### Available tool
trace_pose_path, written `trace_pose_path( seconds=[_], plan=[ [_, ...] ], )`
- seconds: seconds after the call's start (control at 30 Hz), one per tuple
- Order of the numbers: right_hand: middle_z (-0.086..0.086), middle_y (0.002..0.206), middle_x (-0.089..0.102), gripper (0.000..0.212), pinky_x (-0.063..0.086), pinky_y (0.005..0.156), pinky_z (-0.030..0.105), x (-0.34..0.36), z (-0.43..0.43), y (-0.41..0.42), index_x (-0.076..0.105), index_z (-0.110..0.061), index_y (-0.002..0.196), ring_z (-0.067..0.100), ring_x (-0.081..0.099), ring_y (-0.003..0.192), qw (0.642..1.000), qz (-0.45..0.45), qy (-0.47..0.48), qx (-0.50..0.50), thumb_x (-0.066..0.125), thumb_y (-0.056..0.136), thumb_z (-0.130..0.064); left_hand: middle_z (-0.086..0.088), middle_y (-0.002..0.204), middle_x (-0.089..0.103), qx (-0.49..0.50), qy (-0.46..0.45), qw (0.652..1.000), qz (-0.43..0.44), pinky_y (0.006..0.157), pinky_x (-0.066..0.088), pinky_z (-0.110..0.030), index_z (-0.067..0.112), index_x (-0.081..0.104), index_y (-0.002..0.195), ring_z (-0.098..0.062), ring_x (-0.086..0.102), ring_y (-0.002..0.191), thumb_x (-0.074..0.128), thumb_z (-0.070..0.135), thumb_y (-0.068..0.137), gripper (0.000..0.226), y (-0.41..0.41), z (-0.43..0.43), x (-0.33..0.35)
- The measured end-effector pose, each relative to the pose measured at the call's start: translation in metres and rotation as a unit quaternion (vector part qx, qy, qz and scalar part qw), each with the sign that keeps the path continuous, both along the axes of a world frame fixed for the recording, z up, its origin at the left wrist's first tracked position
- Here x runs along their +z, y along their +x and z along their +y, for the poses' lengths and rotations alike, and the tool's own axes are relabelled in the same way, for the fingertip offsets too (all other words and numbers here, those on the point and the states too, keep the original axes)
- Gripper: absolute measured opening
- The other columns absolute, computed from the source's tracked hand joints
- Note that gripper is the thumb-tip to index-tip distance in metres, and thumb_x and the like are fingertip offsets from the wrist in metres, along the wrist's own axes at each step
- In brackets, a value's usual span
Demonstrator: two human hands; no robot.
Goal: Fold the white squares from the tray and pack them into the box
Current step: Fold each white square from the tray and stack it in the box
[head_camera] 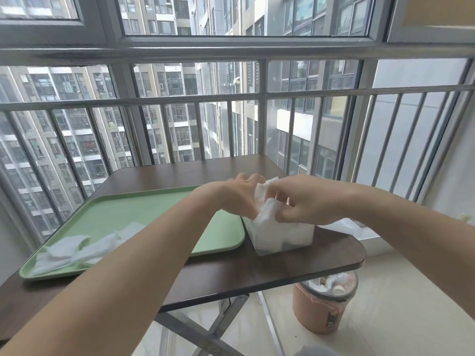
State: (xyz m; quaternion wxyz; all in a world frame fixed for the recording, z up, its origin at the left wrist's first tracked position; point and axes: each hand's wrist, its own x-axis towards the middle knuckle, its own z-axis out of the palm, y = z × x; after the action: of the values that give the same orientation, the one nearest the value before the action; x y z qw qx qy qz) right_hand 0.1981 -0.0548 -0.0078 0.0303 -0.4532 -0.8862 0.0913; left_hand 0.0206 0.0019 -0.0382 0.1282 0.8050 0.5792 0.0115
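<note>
A translucent white box (282, 236) stands on the dark table, right of a green tray (144, 214). Both hands meet over the box's open top. My left hand (239, 195) and my right hand (305, 201) pinch a crumpled white square (264, 199) that sticks up out of the box. The box looks packed with white squares. Several loose white squares (77, 249) lie at the tray's near left corner, partly hidden by my left forearm.
The dark brown folding table (257, 273) stands against a barred window railing (231, 98). Something white (341, 226) lies behind the box under my right forearm. A pink waste bin (323, 304) with rubbish sits on the floor below the table's right edge.
</note>
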Motion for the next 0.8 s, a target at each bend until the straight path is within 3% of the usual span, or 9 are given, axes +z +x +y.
trace_pose_path(
  seconds=[0.1,0.2,0.4,0.47,0.57,0.67,0.8],
  plan=[
    [-0.015,0.092,0.063,0.014,0.046,0.066,0.022,0.001,0.0,-0.001,0.069,-0.032,0.104,0.008,0.062,0.083,1.0,-0.008,0.012,0.013,0.069,0.091,-0.027,0.0,0.15,0.026,0.002,-0.005,1.0,0.009,0.113,0.036,-0.049,0.04,0.012,0.154,-0.027,0.032,0.142,0.083,0.058,0.066,0.115,0.0,0.001,0.0],
    [-0.013,0.09,0.064,0.017,0.045,0.065,0.021,-0.001,0.002,-0.007,0.072,-0.032,0.107,0.009,0.062,0.082,0.999,-0.036,0.023,0.013,0.07,0.091,-0.028,0.0,0.147,0.029,0.004,0.001,1.0,0.014,0.113,0.036,-0.049,0.038,0.014,0.153,-0.026,0.032,0.142,0.083,0.058,0.064,0.115,0.001,0.001,-0.001],
    [-0.014,0.08,0.061,0.016,0.049,0.062,0.021,0.002,0.002,-0.016,0.07,-0.022,0.101,0.007,0.062,0.071,0.997,-0.053,0.046,0.012,0.076,0.086,-0.025,-0.001,0.145,0.031,0.007,-0.012,1.0,-0.01,0.113,0.036,-0.048,0.035,0.018,0.15,-0.026,0.033,0.14,0.083,0.058,0.063,0.111,-0.001,0.0,-0.004],
    [-0.011,0.083,0.066,0.017,0.053,0.066,0.025,0.005,0.003,-0.015,0.072,-0.023,0.103,0.012,0.067,0.074,0.998,-0.06,0.024,0.006,0.076,0.087,-0.026,0.001,0.151,0.027,0.005,-0.024,0.999,-0.035,0.114,0.035,-0.047,0.035,0.016,0.152,-0.025,0.033,0.141,0.084,0.053,0.066,0.112,-0.003,-0.002,-0.003],
    [-0.014,0.077,0.064,0.015,0.046,0.061,0.021,0.009,0.005,-0.014,0.072,-0.022,0.108,0.009,0.064,0.068,0.997,-0.071,-0.008,0.003,0.069,0.093,-0.023,0.006,0.157,0.025,0.003,-0.069,0.992,-0.102,0.116,0.034,-0.042,0.035,0.015,0.155,-0.022,0.035,0.141,0.087,0.041,0.068,0.113,-0.009,-0.003,-0.003],
    [-0.017,0.07,0.057,0.015,0.041,0.055,0.018,0.01,0.003,-0.014,0.073,-0.024,0.108,0.006,0.06,0.063,0.997,-0.072,-0.012,-0.003,0.063,0.097,-0.02,0.006,0.149,0.04,-0.004,-0.106,0.977,-0.184,0.117,0.033,-0.041,0.039,0.02,0.152,-0.019,0.04,0.137,0.09,0.049,0.048,0.125,-0.019,-0.003,-0.003],
    [-0.012,0.076,0.063,0.01,0.05,0.059,0.023,0.007,0.0,-0.023,0.074,-0.022,0.1,0.014,0.068,0.067,0.998,-0.068,0.014,-0.007,0.073,0.09,-0.021,0.008,0.143,0.042,-0.009,-0.104,0.971,-0.217,0.116,0.033,-0.038,0.034,0.023,0.153,-0.017,0.039,0.137,0.092,0.039,0.058,0.118,-0.024,-0.004,-0.002]
  ],
)
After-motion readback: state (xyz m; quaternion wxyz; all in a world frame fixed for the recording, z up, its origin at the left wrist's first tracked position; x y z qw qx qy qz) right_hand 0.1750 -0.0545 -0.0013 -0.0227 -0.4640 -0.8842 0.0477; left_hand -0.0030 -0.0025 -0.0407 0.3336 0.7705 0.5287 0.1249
